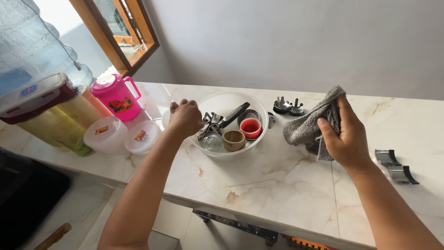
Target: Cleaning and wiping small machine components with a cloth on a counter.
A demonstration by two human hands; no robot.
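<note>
Here the right hand (348,135) clutches a grey cloth (309,126) bunched above the bench (277,185), fingers wrapped so it stays wadded. The left hand (184,118) curls loosely closed over the white basin (259,139); whether it pinches anything I cannot tell. Farther left, two round white tubs (121,135) carry small yellow-and-red labels beside a pink jug (115,97).

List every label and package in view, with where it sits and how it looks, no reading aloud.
Left round tub: counter's left end, translucent white lid, small yellow-and-red sticker.
Right round tub: just right of it, near the left hand; same kind of sticker.
Pink jug: behind the tubs, colourful picture on its side.
Rectangular lidded box: far left, clear lid, small blue label.
</note>
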